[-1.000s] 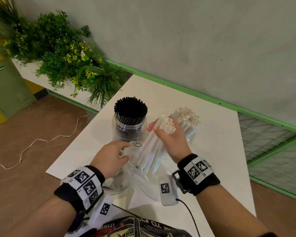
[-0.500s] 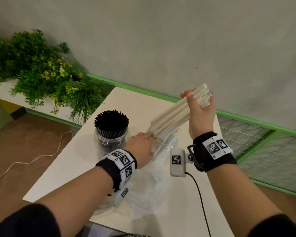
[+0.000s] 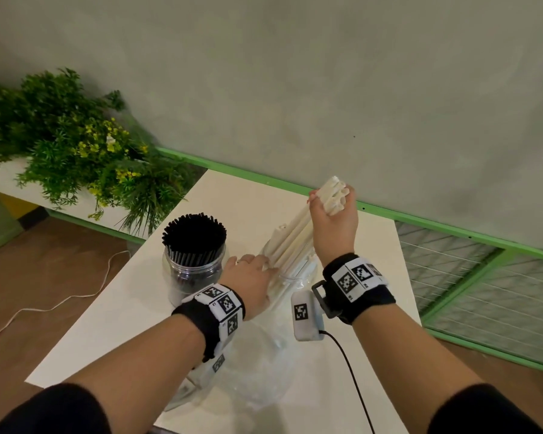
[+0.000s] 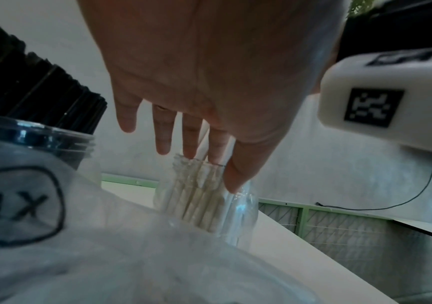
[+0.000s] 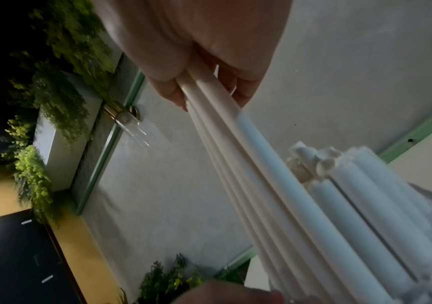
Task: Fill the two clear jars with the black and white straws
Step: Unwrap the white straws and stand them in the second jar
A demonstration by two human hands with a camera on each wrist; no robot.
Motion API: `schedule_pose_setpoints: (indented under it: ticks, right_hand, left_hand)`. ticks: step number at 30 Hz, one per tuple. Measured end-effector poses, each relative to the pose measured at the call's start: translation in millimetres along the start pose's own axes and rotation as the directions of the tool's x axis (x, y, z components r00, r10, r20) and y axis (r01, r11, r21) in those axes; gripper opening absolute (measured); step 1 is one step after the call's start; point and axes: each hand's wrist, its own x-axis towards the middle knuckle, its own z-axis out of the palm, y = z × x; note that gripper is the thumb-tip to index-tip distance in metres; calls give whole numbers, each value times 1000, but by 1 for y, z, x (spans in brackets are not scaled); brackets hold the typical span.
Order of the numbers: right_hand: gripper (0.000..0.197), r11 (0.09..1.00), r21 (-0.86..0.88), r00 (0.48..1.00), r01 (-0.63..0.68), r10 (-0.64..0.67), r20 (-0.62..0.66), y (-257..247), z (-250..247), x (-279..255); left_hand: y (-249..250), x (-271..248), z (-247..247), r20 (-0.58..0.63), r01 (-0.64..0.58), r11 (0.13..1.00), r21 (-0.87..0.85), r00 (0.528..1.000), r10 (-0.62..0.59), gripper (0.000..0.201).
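On the white table (image 3: 157,311) stand two clear jars. The left jar (image 3: 195,274) is packed with black straws (image 3: 195,234) (image 4: 35,82). The right jar (image 3: 290,277) (image 4: 243,207) holds white straws (image 4: 196,195) (image 5: 370,195). My right hand (image 3: 333,220) (image 5: 196,41) grips the top of a bundle of white straws (image 3: 292,236) (image 5: 248,164), which slants down into the right jar's mouth. My left hand (image 3: 251,277) (image 4: 209,72) lies with straight fingers against that jar's rim and the straws in it.
A crumpled clear plastic bag (image 3: 264,371) (image 4: 131,257) lies on the table in front of the jars. Green plants (image 3: 76,158) stand at the left beyond the table. The wall is just behind, a green wire fence (image 3: 483,292) at the right. A white cable (image 3: 60,302) runs over the floor.
My right hand lifted the white bundle off the bag, carried it up and right, then tipped it steeper into the right jar. My left hand moved from the bag to that jar.
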Motion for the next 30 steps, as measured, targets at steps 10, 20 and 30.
schedule_pose_setpoints:
  ticks: [10,20,30]
  right_hand:
    - [46,931,-357,906,-80,217,364,33,-13,7]
    - [111,835,-539,743,-113,431,512,69,-78,2]
    - [90,879,-406,775,-250,433,461,114,-46,-11]
  left_hand:
    - [-4,4,-8,112,18,997,-80,994,-9,60]
    - [-14,37,-16,124,253,750,-611,966,-225,76]
    - [-16,88,-6,234,262,524,-810,965,-122,112]
